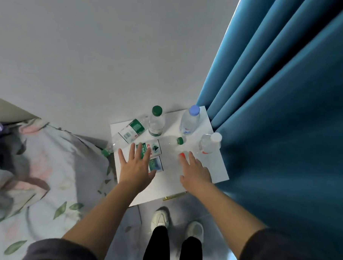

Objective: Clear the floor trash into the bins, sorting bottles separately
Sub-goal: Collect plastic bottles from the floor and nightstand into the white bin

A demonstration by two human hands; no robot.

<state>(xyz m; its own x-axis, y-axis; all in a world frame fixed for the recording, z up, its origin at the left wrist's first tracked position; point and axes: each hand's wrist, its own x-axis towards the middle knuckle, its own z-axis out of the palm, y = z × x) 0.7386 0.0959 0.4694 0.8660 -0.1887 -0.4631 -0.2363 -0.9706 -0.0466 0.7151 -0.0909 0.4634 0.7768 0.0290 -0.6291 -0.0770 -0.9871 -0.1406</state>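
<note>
My left hand (136, 167) — fingers spread, gripping nothing — is covering parts of the green-capped bottle (156, 148) and the red-capped bottle (157, 164); my right hand (196, 172), fingers straight and empty, is hovering beside the curtain (285, 115).

The cabinet top (165, 183) lies bare at 6 o'clock. Upright, a green-capped bottle (156, 122) blocks 12, a blue-capped bottle (189, 120) 1, a white-capped bottle (209, 144) 2. The curtain (285, 115) walls 3, the bed (47, 173) 9.
</note>
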